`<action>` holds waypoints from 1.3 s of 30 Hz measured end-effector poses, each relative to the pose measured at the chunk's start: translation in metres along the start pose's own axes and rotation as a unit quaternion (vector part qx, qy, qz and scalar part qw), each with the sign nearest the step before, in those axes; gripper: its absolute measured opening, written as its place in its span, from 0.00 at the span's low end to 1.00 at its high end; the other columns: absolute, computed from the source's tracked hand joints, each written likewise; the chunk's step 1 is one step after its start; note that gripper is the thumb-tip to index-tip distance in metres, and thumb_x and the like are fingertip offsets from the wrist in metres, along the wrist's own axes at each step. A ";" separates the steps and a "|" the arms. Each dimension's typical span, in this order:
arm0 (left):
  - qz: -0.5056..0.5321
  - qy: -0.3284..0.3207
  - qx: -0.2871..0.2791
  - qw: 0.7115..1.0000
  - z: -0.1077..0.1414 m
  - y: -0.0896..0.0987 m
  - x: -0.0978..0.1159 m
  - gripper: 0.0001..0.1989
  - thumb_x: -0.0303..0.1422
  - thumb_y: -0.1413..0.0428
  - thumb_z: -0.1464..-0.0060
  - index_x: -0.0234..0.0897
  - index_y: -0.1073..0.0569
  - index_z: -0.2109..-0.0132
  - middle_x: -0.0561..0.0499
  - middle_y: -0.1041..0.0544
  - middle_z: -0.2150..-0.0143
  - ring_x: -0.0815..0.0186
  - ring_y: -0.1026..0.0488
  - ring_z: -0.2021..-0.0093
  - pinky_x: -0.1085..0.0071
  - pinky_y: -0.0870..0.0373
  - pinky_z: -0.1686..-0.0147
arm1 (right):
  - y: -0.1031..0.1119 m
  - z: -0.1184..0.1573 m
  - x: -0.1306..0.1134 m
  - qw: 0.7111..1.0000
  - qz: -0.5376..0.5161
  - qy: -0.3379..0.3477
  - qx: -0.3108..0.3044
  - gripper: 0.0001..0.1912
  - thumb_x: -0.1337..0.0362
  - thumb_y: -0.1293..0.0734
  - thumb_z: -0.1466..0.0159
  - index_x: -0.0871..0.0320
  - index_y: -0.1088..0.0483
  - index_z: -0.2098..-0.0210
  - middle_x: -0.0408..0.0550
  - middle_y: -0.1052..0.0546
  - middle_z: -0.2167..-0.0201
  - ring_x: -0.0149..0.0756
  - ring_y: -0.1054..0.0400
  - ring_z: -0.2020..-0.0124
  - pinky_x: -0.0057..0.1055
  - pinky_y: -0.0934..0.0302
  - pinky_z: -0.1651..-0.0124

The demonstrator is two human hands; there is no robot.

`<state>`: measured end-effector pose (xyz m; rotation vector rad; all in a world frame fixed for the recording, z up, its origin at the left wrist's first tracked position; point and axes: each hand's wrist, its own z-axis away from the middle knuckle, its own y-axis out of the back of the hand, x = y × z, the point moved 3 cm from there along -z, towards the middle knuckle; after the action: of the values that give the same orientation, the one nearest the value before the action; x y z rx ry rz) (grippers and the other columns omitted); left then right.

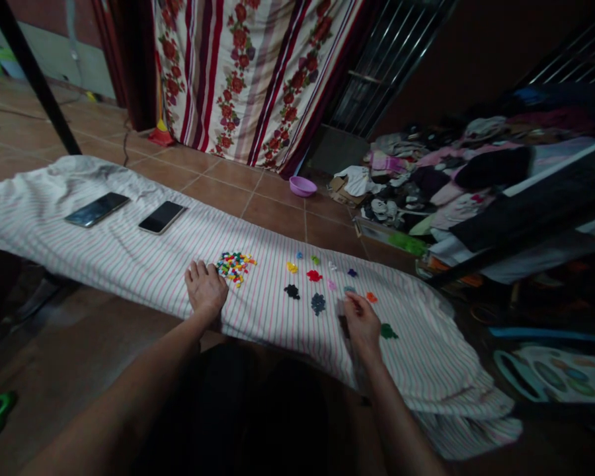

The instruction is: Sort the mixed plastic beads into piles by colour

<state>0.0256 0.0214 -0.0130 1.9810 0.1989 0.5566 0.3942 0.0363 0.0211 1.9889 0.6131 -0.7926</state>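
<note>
My left hand (206, 287) lies flat on the striped cloth, its fingers at the left edge of a mixed pile of small coloured pieces (235, 264). The pieces look like beads, but they are too small to be sure. My right hand (363, 322) hovers by a small grey-teal heap (350, 289), thumb and fingers drawn together; whatever they hold is hidden. Around it lie single-colour heaps: black (292, 291), dark grey (318, 303), red (314, 275), yellow (291, 267), orange (371, 297) and dark green (389, 331). Smaller blue, lime, white, pink and navy heaps sit among them.
A striped cloth (268, 311) covers the long surface. On its left part rest a tablet (98, 209) and a phone (162, 217). Beyond, a purple basin (303, 186) stands on the tiled floor before a flowered curtain (248, 79). Heaped clothes (441, 165) fill the right side.
</note>
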 end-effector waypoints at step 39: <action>-0.002 -0.004 0.028 1.000 0.001 0.001 0.000 0.17 0.33 0.56 0.46 0.30 0.28 0.56 0.35 0.31 0.45 0.49 0.41 0.38 0.52 0.47 0.41 | -0.190 0.061 -0.107 0.975 -0.049 0.068 -0.204 0.08 0.63 0.39 0.41 0.54 0.33 0.62 0.41 0.25 0.67 0.31 0.30 0.68 0.28 0.38 0.63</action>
<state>0.0265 0.0202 -0.0129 2.0360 0.2150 0.5458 0.1754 0.0641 -0.0295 1.6511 0.8835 -0.5366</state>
